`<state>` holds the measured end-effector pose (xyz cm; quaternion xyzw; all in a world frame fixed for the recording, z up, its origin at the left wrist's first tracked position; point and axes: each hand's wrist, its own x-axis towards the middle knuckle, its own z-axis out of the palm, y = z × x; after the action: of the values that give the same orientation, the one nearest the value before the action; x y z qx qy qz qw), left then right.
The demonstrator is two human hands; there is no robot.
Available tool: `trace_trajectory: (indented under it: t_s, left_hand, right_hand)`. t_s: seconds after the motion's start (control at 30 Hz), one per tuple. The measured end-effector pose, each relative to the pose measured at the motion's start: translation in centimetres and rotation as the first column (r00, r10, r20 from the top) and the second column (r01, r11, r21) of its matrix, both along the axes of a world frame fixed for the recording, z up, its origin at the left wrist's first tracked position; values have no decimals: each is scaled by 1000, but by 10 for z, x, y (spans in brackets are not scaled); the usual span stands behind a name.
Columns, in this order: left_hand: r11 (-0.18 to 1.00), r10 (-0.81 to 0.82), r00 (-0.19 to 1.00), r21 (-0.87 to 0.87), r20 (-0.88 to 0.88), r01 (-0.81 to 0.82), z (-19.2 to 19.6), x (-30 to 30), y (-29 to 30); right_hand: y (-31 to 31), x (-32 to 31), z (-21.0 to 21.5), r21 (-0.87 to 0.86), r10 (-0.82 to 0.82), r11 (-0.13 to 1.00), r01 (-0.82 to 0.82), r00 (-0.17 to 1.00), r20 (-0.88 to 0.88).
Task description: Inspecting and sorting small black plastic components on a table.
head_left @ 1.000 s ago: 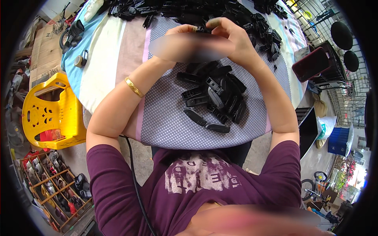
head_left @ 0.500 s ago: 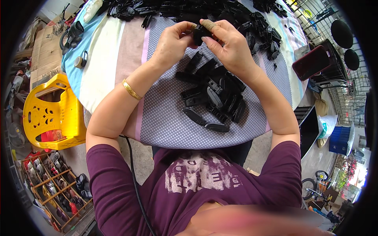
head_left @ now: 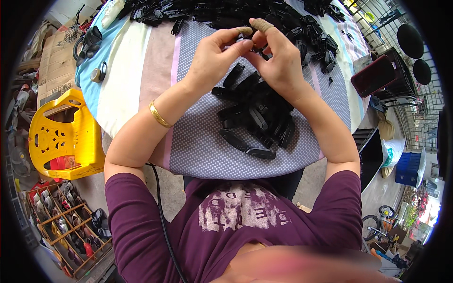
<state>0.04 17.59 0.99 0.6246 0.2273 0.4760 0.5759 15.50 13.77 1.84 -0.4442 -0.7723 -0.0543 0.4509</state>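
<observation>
My left hand (head_left: 213, 57) and my right hand (head_left: 279, 60) meet above the far half of the table, fingers pinched together. Between their fingertips is a small black plastic piece (head_left: 255, 47), mostly covered by fingers and thumbs, so its exact shape cannot be made out. Tan wraps cover both index fingertips. Just nearer to me, under the hands, lies a loose pile of black plastic parts (head_left: 257, 115), several of them curved and elongated. A much larger heap of similar black parts (head_left: 311, 40) spreads along the far side, behind my hands.
A striped and dotted cloth (head_left: 198, 146) covers the round-edged table. Tape roll (head_left: 97, 73) and black straps (head_left: 88, 42) lie at its left. A dark red phone (head_left: 373, 81) stands at the right edge. A yellow chair (head_left: 85, 141) is left; a black cable (head_left: 160, 212) hangs beside my body.
Both hands have shifted slightly to the right and turned. The left thumb now reaches across toward the right fingers, and the black piece is more hidden. The near pile looks slightly rearranged.
</observation>
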Motion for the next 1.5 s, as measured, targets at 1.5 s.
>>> trace_trajectory:
  t_s: [1.5]
  left_hand:
    - [790,256,937,611,-239,-60,31,-12,-8]
  right_hand:
    - [87,26,25,-170,307,932,-321,946,-106]
